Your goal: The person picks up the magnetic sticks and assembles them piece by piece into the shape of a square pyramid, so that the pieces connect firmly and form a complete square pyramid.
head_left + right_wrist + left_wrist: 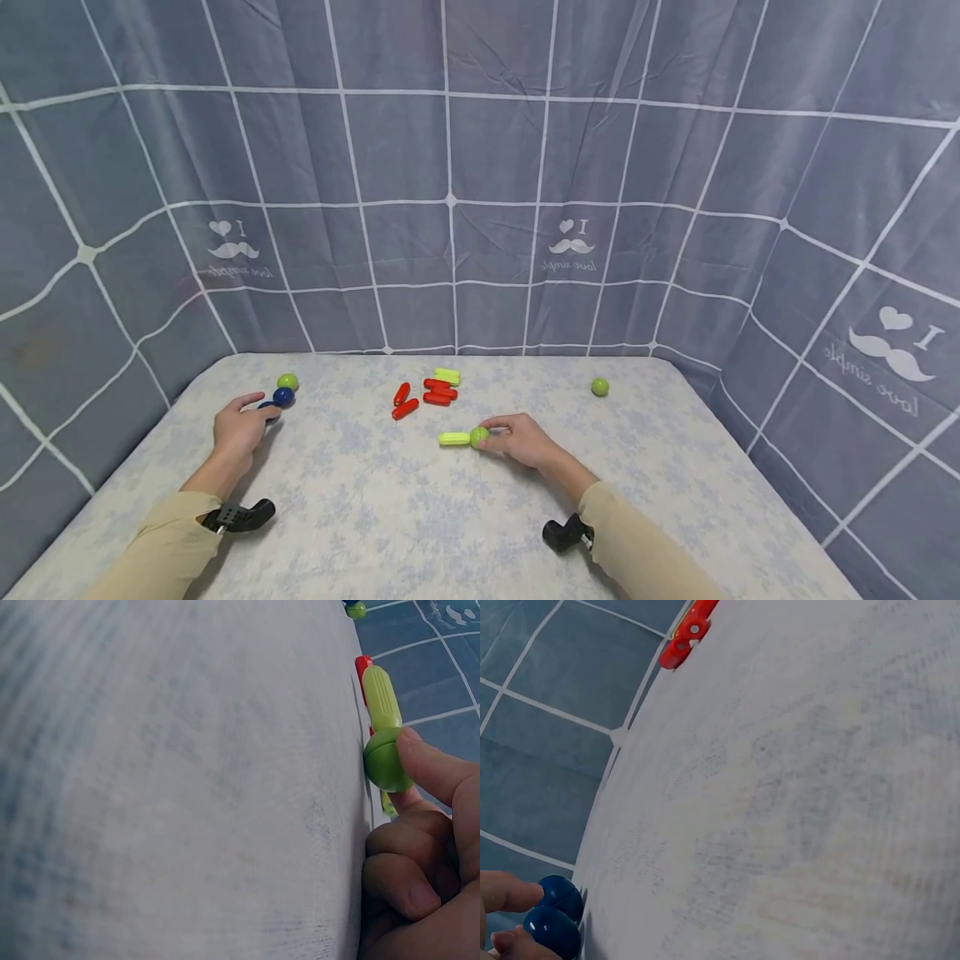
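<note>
At the table's left, my left hand (pixel 238 429) has its thumb and finger at a blue ball (pixel 553 931) partly covered by the hand. A second blue ball (pixel 283 397) sits against it, and the index fingertip meets this farther one in the left wrist view. Just behind is a green ball (pixel 287 382). Near the middle, my right hand (pixel 521 440) pinches another green ball (pixel 387 760) between thumb and index finger. That ball meets the end of a ribbed yellow-green rod (pixel 453 438), which points left; whether they are joined I cannot tell.
Several red rods (pixel 437 398) lie behind the middle of the table (pixel 360 517), with yellow-green rods (pixel 447 376) just beyond them. One more green ball (pixel 600 387) stands at the back right. A grey-blue checked curtain (pixel 495 150) encloses the back and sides.
</note>
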Available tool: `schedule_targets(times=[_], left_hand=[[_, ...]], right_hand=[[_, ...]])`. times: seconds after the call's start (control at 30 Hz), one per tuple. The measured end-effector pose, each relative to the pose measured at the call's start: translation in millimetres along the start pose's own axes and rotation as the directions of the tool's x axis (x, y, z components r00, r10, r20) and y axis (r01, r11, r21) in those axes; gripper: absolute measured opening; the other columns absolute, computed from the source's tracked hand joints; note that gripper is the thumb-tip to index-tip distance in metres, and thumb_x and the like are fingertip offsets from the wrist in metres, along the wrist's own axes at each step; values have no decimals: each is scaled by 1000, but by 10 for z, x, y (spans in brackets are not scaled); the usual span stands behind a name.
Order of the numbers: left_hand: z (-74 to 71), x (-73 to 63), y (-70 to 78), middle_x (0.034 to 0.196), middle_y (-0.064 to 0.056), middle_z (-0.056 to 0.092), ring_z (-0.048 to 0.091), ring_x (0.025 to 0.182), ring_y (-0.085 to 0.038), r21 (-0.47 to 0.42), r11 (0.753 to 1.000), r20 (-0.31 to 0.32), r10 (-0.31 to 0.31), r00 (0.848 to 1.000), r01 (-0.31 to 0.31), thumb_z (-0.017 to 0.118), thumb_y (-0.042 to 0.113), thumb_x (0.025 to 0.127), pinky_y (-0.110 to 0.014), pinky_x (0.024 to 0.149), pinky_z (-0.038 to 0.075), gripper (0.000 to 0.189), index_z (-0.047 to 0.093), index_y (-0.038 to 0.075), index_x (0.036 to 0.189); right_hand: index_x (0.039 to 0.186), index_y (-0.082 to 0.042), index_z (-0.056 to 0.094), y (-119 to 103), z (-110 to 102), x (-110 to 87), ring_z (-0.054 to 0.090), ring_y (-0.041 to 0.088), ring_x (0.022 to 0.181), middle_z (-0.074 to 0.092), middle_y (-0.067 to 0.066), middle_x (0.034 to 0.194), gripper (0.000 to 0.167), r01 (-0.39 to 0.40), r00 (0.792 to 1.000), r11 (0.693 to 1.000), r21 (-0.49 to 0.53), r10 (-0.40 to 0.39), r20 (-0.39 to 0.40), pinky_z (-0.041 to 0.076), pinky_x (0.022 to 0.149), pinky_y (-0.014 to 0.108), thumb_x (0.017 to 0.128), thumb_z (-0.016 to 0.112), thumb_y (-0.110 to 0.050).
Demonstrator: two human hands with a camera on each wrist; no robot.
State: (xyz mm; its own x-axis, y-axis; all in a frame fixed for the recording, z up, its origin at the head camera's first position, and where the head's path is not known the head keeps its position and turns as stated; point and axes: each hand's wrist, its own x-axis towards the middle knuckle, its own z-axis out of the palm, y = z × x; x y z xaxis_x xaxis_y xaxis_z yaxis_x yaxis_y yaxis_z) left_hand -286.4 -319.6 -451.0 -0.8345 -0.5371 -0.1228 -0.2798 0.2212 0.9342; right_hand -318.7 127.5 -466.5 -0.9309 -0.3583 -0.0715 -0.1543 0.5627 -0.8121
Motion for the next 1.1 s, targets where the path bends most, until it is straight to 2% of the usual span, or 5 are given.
schedule_targets(times=[0.3, 0.43, 0.57, 0.67, 1.1], left_hand=[[11, 4, 24, 123, -23, 55, 42, 55, -12, 32, 999, -69, -40, 997, 43, 60, 12, 96, -30, 49, 37, 56, 45, -4, 147], [18, 15, 26, 142, -31, 49, 58, 92, -28, 50, 998, -69, -34, 997, 37, 60, 13, 96, -31, 63, 44, 54, 47, -8, 144], [30, 15, 11, 147, -33, 45, 46, 132, -45, 65, 998, -52, -9, 999, 13, 60, 12, 97, -47, 92, 47, 53, 48, -9, 143], [27, -3, -2, 147, -34, 44, 40, 137, -49, 94, 996, -40, 13, 999, -10, 61, 12, 96, -56, 108, 39, 51, 50, -10, 141], [19, -135, 9, 150, -35, 38, 33, 140, -51, 142, 989, 60, 42, 997, -50, 65, 18, 97, -61, 112, 32, 55, 49, -10, 141]], right_hand=[[123, -17, 73, -44, -17, 2, 33, 11, 52, 44, -6, 63, 43, -14, 1000, 1000, 9, 14, 3, 30, 49, 25, 86, 79, -38], [123, -17, 73, -54, -17, 4, 36, 11, 58, 46, -5, 67, 43, -10, 1000, 1000, -10, 10, 0, 32, 53, 25, 86, 79, -38], [123, -16, 73, -47, -12, 9, 37, 11, 59, 48, -5, 69, 44, -9, 1000, 1000, -14, 9, -3, 33, 54, 24, 86, 79, -39], [123, -16, 73, -40, -6, 9, 38, 11, 58, 50, -4, 70, 43, -14, 1000, 1000, -7, 14, -3, 33, 52, 24, 86, 79, -38], [124, -15, 72, -5, -12, -12, 37, 11, 57, 49, -6, 65, 44, 15, 1000, 1000, -19, -15, -8, 33, 53, 25, 87, 78, -37]])
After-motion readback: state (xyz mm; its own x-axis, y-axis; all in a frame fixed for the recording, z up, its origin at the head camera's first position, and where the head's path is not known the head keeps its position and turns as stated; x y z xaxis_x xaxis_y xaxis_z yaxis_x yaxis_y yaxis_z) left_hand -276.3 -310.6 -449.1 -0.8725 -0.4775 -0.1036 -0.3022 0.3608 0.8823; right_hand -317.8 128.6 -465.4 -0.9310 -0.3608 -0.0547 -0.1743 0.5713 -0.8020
